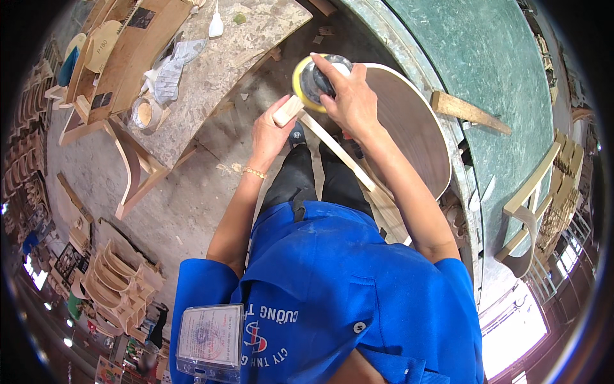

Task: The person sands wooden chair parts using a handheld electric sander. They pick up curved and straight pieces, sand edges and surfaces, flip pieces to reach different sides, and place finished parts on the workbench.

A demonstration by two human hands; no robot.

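My right hand (355,105) is wrapped over the top of a round orbital sander (312,84) with a black body and a yellow pad edge. The sander is tilted, its pad beside the end of a pale wooden chair leg (289,111); whether they touch I cannot tell. Fingers and thumb of my left hand (268,136) grip that squared end. A long pale wooden bar (342,153) runs from there back toward my body. To the right, partly behind my right forearm, is a broad curved wooden panel (409,121) with a pale edge.
On the left stands a worn bench (256,29) bearing a white squeeze bottle (216,25), a tape roll (146,114), a grey cloth (169,80) and a wooden box (131,57). A green-topped table (505,64) at right carries a wooden bar (470,112). Curved wooden parts (118,281) are stacked lower left.
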